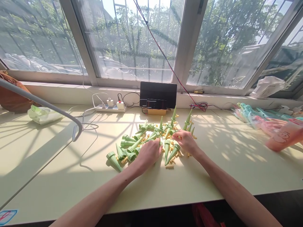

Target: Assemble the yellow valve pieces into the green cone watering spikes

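Observation:
Green plastic cone-shaped spikes [114, 160] lie in a loose pile on the table, some with ribbed collars. Small yellow pegs [169, 166] are scattered among them. My left hand [149, 154] is closed at the front of the pile, and a bit of green plastic shows at its fingertips; the rest of that piece is hidden. At the right side of the pile, my right hand [187, 141] has its fingers pinched together beside a green collar. What it holds, if anything, cannot be made out. Several spikes [187, 119] stand point-up just beyond it.
A dark tablet [158, 91] leans at the back near a power strip [110, 108] with plugs and cables. Left are a grey curved bar [47, 97] and a pale plastic packet [44, 114]. Bagged pink and teal items [260, 118] and a pink pouch [284, 135] lie right.

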The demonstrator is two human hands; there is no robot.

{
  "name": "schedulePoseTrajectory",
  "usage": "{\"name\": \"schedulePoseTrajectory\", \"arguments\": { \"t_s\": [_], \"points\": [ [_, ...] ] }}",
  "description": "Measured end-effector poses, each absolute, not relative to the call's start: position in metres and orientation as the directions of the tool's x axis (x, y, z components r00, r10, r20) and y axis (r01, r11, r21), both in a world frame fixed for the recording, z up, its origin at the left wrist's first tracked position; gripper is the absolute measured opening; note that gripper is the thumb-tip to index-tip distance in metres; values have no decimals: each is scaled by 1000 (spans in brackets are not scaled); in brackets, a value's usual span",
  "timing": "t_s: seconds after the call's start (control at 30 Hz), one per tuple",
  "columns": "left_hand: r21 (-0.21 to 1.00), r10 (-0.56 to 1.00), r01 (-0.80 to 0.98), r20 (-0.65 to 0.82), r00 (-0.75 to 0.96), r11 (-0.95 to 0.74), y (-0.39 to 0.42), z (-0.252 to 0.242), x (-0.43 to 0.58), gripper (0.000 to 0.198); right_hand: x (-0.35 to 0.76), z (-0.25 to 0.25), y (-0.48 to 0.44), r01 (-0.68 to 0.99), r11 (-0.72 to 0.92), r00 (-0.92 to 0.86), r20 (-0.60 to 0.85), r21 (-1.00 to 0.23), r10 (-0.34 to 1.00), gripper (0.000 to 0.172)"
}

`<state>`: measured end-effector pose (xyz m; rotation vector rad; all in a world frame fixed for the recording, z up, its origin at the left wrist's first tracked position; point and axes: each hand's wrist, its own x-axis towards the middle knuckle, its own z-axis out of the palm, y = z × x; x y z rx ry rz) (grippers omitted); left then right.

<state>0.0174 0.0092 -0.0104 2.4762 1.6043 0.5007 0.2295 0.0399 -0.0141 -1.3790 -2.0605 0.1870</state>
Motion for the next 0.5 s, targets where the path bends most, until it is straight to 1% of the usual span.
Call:
{"name": "schedulePoseTrajectory", "arguments": {
  "t_s": [0.17, 0.23, 0.3, 0.4, 0.5],
  "points": [
    [248, 909, 880, 212, 358, -405, 10, -9, 18, 25, 231, -15, 41, 777, 439, -281, 376, -451, 883, 13],
    [255, 898, 871, 253, 360, -421, 10, -6, 17, 26, 232, -15, 42, 776, 443, -292, 368, -448, 883, 13],
    [281, 872, 845, 333, 358, -454, 10, -2, 15, 26, 233, -16, 43, 771, 452, -305, 364, -448, 880, 13],
    [325, 791, 758, 473, 388, -565, 9, 1, 14, 26, 233, -16, 44, 756, 472, -323, 370, -453, 871, 12],
    [304, 667, 615, 523, 530, -727, 6, -2, 15, 27, 234, -17, 45, 741, 487, -339, 370, -462, 865, 10]
  ]
}}
